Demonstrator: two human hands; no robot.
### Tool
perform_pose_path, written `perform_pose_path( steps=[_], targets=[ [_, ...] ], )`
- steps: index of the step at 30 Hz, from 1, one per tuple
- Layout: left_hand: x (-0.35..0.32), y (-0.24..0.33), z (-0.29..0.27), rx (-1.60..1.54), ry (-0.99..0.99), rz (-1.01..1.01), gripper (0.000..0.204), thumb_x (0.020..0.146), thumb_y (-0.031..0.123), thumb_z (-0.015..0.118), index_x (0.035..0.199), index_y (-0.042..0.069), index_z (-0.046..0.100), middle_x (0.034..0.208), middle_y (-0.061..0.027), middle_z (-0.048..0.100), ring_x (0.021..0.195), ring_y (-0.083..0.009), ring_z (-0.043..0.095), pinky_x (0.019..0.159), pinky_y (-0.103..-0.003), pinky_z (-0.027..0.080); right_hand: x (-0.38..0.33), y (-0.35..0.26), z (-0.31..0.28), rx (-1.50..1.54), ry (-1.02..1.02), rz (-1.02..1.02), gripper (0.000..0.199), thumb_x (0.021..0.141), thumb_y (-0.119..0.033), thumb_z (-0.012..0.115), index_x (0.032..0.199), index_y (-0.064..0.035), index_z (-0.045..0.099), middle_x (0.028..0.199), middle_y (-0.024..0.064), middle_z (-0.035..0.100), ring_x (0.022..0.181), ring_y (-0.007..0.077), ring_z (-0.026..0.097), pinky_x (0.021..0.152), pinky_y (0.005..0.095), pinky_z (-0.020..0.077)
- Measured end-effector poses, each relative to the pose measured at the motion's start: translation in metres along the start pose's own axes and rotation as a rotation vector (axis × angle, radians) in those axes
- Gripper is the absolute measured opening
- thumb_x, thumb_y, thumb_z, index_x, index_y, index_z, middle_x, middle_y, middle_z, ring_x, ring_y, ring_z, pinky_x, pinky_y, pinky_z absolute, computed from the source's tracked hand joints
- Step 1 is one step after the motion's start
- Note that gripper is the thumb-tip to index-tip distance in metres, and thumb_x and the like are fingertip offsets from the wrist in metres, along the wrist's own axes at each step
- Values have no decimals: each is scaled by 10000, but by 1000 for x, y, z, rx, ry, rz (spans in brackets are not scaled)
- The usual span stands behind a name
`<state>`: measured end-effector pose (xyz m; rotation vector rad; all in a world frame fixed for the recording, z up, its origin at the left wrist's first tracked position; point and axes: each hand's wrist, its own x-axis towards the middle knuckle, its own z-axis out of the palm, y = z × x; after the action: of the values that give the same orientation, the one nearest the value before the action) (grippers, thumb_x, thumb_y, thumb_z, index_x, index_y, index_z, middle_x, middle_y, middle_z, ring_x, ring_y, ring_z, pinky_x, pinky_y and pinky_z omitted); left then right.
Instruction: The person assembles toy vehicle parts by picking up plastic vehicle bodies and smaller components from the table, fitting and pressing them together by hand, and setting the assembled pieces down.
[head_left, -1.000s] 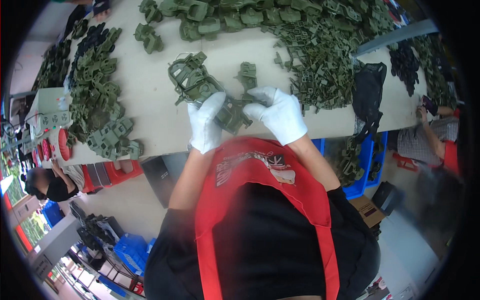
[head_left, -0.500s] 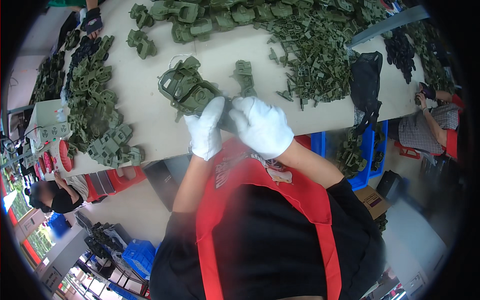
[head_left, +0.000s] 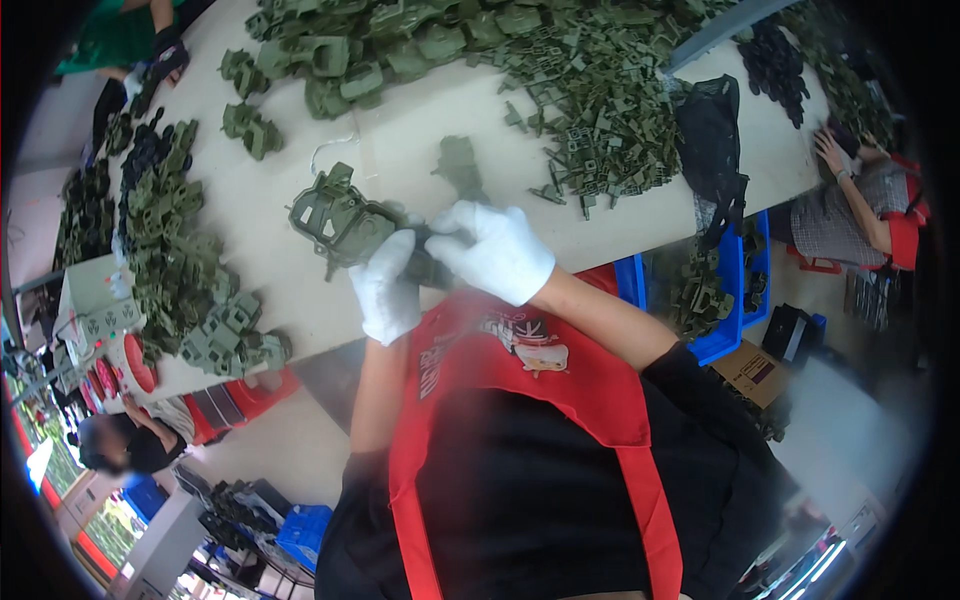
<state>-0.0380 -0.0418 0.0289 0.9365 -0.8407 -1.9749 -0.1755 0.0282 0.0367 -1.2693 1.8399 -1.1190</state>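
Note:
Over the near edge of the table I hold an olive-green plastic toy vehicle body (head_left: 352, 232), with its hollow side facing up. My left hand (head_left: 388, 288), in a white glove, grips its near side, thumb on top. At the right end of the body is my right hand (head_left: 496, 252), also white-gloved, its fingers curled and pinched against that end. Whatever small part may sit between those fingers is hidden. Just beyond my right hand a loose green vehicle part (head_left: 460, 165) lies on the table, slightly blurred.
Small green parts (head_left: 610, 140) heap at the far right, beside a black mesh bag (head_left: 708, 130). Larger green bodies (head_left: 400, 50) line the far side; more pile up at left (head_left: 165, 220). Blue crates (head_left: 735, 300) stand right, below the table edge. Co-workers sit at both sides.
My view has tilted, so the table looks more slanted. Both hands still hold the vehicle body, with the right fingers shifted slightly at its end. The right co-worker's hand has moved.

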Motion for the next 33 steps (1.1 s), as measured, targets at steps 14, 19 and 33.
perform_pose_path(
  steps=[14,19,33],
  targets=[
    [12,-12,-19,-62,200,-219,418,857,242,650,1213,97,487,1069,-97,582,945,-249,597,804,-413,522,138,197,-13,-1157,98,391,434,782,-430,650,1035,-78,656,974,153,614,951,337,568,770,415,491],
    [15,-19,-31,-29,83,-144,367,881,253,617,1171,55,508,1025,-86,590,898,-208,594,768,-370,516,76,140,33,-549,-23,186,469,835,-366,621,1165,-35,576,1060,195,627,985,343,604,852,425,483],
    [8,-6,-6,99,-170,90,1151,574,872,486,1372,49,384,1282,-88,515,1152,-216,514,990,-386,429,30,-31,-23,-322,106,-407,206,829,-179,618,1030,-138,640,889,107,661,787,305,644,701,389,531]
  ],
)
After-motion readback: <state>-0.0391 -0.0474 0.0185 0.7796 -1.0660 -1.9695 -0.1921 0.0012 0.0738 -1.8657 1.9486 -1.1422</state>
